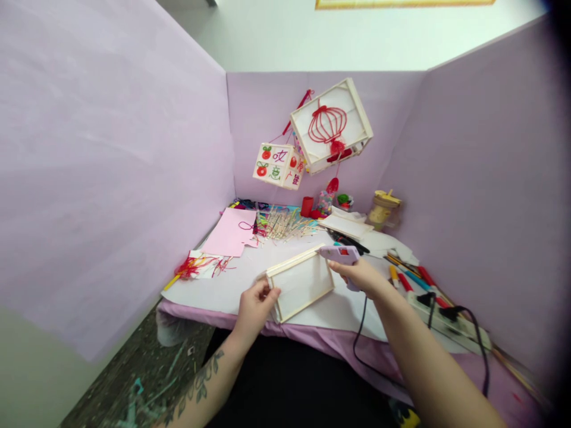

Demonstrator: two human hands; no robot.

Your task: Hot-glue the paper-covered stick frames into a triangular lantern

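Observation:
My left hand [259, 304] grips the near-left corner of a lantern frame [303, 286], its thumb over the edge. The frame is made of pale wooden sticks with white paper panels, and it is tilted near the table's front edge. In my right hand [359, 274] is a lilac glue gun [339, 254], with my fingers wrapped round its handle. The gun's nozzle points left at the frame's top right corner; whether it touches cannot be made out. A black cord hangs down from the gun.
Two finished-looking lanterns, a large one [330, 128] and a small one [279, 165], hang at the back. Loose sticks [285, 224] and pink paper [232, 230] lie on the table [214, 291]. At right are markers [405, 282] and a power strip [450, 324]. Lilac partitions enclose three sides.

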